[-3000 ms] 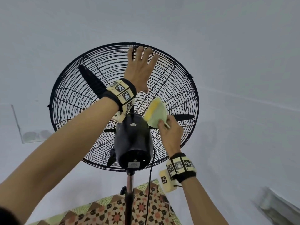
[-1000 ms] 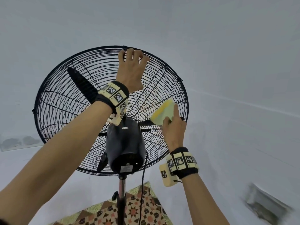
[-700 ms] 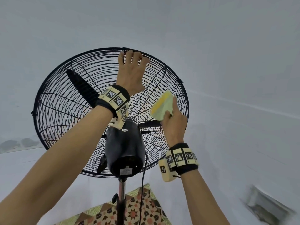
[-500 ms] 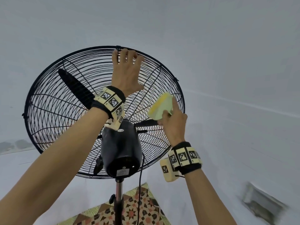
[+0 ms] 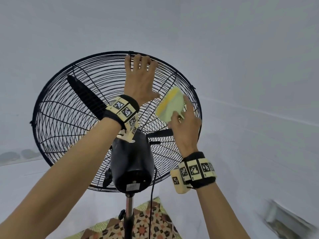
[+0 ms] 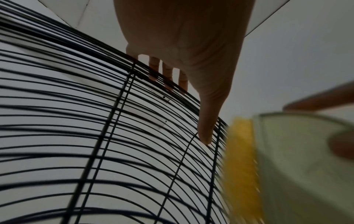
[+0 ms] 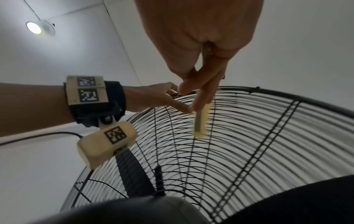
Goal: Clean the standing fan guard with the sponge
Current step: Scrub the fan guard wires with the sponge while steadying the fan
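Head view: left hand point(image 5: 140, 81) flat, fingers straight, bracing fan guard point(image 5: 57, 118) top; right hand point(image 5: 185, 128) pinches sponge point(image 5: 170, 107); wipe w/ light pressure along wires, keep brace firm.

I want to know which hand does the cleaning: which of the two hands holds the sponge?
The right hand pinches the yellow-green sponge; the left hand holds nothing and lies flat on the fan guard.

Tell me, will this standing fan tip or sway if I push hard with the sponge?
Probably sways: the fan guard is wide and sits high on one thin pole. The left hand pressing its top likely steadies it. The thin wires may flex under the sponge.
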